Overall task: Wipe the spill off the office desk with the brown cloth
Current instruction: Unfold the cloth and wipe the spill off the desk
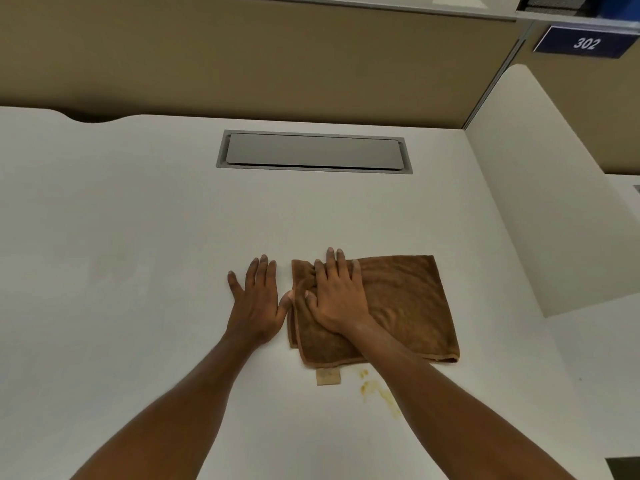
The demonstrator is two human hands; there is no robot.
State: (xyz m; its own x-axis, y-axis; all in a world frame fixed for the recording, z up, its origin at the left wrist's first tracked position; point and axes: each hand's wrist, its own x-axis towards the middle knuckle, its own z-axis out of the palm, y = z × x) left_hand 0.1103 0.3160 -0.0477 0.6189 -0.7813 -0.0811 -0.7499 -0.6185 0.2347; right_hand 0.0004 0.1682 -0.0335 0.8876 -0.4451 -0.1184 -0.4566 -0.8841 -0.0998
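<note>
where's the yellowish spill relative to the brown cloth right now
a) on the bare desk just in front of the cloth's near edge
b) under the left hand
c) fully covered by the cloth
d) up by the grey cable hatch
a, the spill lies uncovered on the desk just past the near edge of the cloth, beside the right forearm.

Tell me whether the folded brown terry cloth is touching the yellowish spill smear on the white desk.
Apart. The head view shows bare white desk between the brown cloth's near edge and the yellowish spill; the right hand presses the cloth farther back.
</note>
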